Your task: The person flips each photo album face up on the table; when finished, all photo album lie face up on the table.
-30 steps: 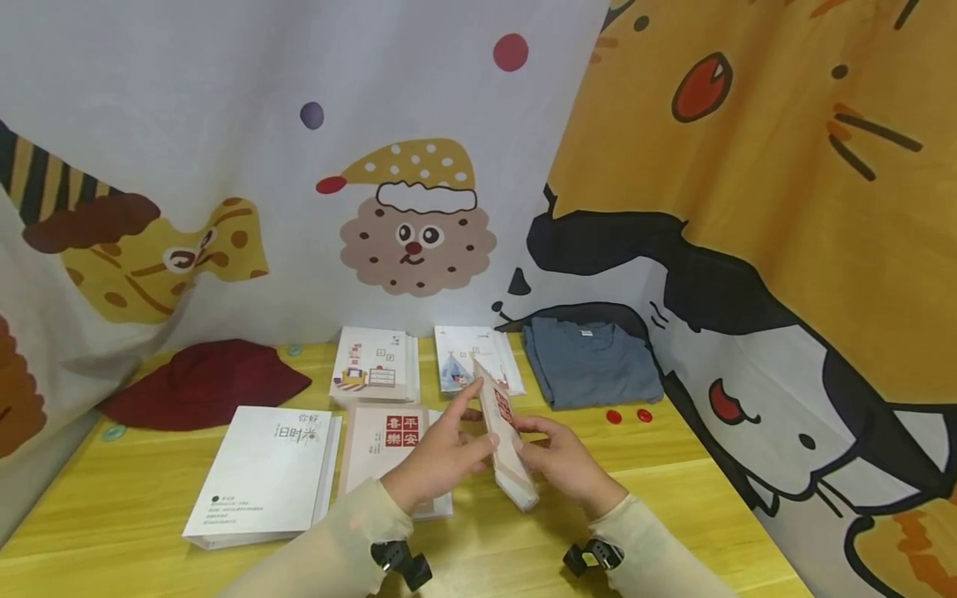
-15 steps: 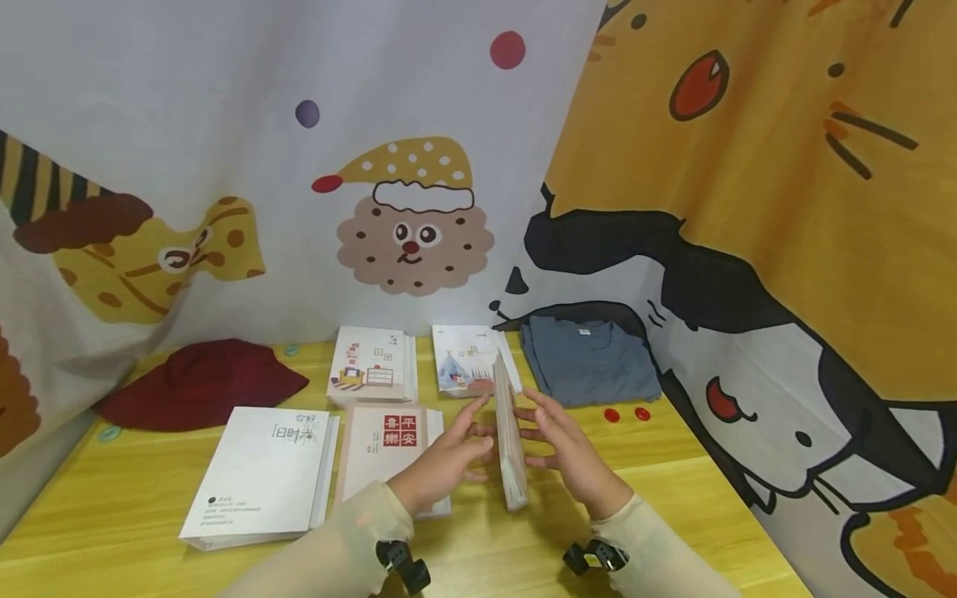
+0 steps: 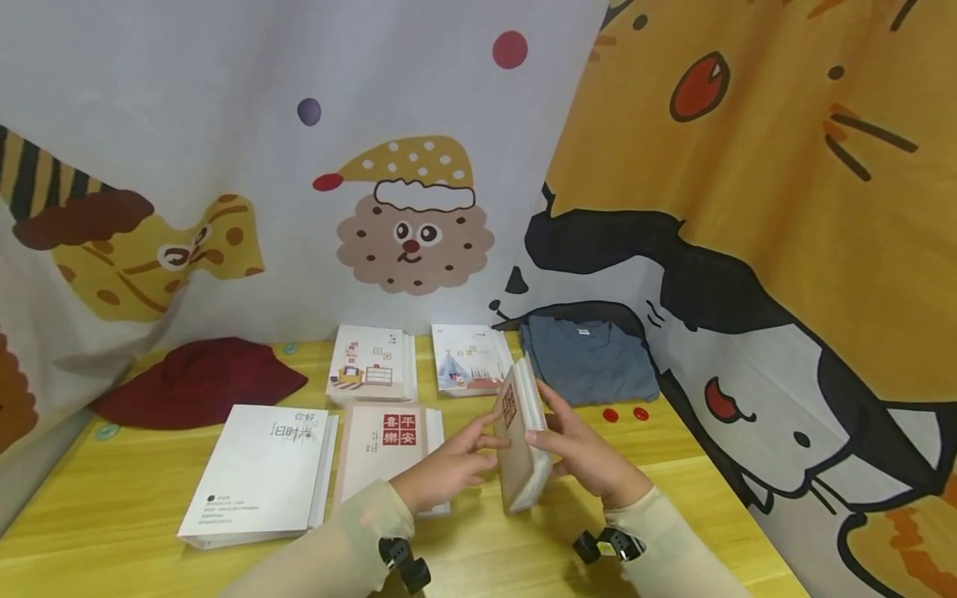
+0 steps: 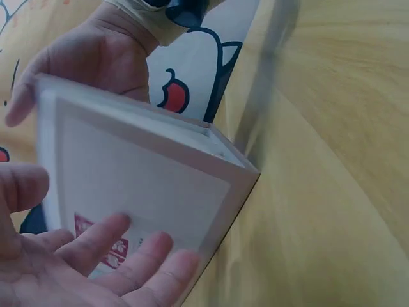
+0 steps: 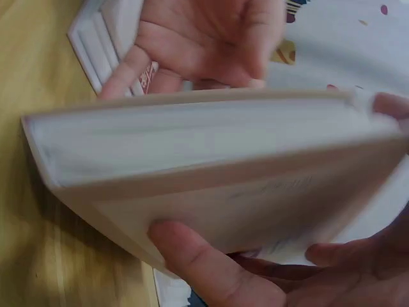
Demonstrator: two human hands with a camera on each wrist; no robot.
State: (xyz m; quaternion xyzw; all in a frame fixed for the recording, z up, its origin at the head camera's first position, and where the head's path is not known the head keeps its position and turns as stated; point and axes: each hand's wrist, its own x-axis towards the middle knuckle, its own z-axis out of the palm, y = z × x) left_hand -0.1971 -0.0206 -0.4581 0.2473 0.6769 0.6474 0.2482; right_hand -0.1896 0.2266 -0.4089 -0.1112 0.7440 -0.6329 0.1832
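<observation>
Book [image 3: 518, 444] stands on edge on the yellow table [image 3: 673, 498], tilted, just right of the flat red-stamped book [image 3: 389, 444]. My left hand [image 3: 449, 472] lies against its front cover, fingers nearly straight. My right hand [image 3: 586, 455] cups the back, fingers and thumb curled round it. White book [image 3: 262, 473] further left; grey shirt [image 3: 586, 361] behind.

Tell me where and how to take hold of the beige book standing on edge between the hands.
Clamp the beige book across its two covers, a palm from each side: it stands on edge, so the broad covers face the left hand and right hand, probably steadier than pinching the narrow top.
</observation>
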